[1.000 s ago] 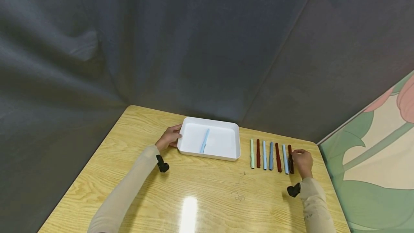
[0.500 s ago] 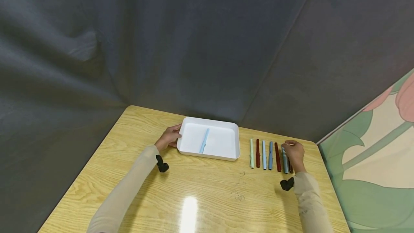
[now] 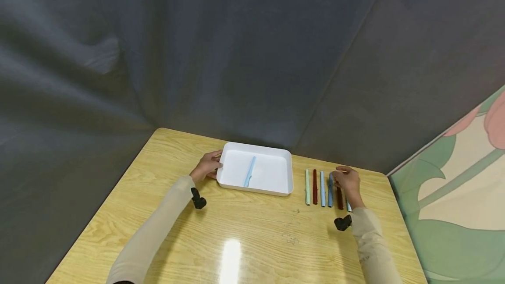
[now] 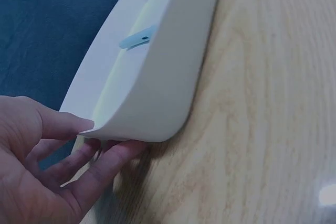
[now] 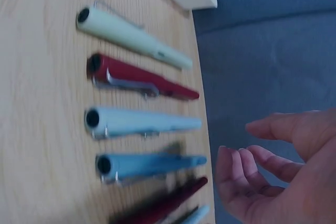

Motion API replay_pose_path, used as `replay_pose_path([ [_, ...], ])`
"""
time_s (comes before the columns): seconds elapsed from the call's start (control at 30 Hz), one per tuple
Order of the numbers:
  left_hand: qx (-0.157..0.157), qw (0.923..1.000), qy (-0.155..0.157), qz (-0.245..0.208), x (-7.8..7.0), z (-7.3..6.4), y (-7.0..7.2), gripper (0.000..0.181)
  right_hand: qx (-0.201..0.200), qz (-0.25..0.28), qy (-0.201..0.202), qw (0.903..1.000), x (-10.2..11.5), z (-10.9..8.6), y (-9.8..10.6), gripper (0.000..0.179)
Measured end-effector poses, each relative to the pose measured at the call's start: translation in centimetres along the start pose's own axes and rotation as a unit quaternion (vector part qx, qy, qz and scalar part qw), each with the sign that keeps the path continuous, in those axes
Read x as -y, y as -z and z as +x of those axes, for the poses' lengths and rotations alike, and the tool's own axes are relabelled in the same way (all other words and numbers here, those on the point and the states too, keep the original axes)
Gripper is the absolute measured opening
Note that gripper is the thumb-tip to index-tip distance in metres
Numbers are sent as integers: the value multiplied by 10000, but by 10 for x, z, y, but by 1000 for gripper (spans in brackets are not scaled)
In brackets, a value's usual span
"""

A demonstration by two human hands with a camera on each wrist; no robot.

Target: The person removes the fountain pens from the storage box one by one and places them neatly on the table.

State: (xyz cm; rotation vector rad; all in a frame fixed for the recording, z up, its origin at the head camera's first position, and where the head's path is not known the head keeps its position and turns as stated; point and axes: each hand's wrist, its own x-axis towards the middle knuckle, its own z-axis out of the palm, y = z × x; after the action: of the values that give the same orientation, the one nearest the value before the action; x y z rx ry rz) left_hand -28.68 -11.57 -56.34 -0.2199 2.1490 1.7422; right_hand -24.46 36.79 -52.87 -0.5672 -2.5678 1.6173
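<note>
My left hand (image 3: pixel 206 166) pinches the left rim of a white tray (image 3: pixel 276 191), thumb over the edge and fingers outside and beneath. A light blue pen (image 3: pixel 249 172) lies in the tray. My right hand (image 3: pixel 349 180) hovers over the right part of a row of several pens and holds nothing; in the right wrist view its thumb stands apart from loosely bent fingers. From the left come a pale green pen (image 5: pixel 131 36), a dark red pen (image 5: pixel 144 77), a light blue pen (image 5: pixel 142 121) and a blue pen (image 5: pixel 152 165). Another dark red pen (image 3: pixel 339 200) is partly under the hand.
The wooden table (image 3: pixel 252 218) ends just behind tray and pens, against a dark curtain (image 3: pixel 252 56). A wall with a painted flower pattern (image 3: pixel 449 196) rises at the right. Black wrist cameras (image 3: pixel 342 222) stick out from both sleeves.
My right hand has moved left along the row, from the rightmost dark red pen toward the blue one. The rightmost pen is now hidden from the head view. Left hand and tray stay put.
</note>
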Motion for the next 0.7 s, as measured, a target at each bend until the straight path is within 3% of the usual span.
replay_pose_path([
  [0.17,-105,9996,-258,55,3,0,-4,67,300,-8,298,9991,9,-2,-10,42],
  [0.43,-100,9997,-200,-7,5,0,-5,68,621,211,504,9966,11,-2,-28,43],
  [0.7,24,9997,-218,-137,3,1,-3,68,866,996,690,9888,24,-4,-54,41],
])
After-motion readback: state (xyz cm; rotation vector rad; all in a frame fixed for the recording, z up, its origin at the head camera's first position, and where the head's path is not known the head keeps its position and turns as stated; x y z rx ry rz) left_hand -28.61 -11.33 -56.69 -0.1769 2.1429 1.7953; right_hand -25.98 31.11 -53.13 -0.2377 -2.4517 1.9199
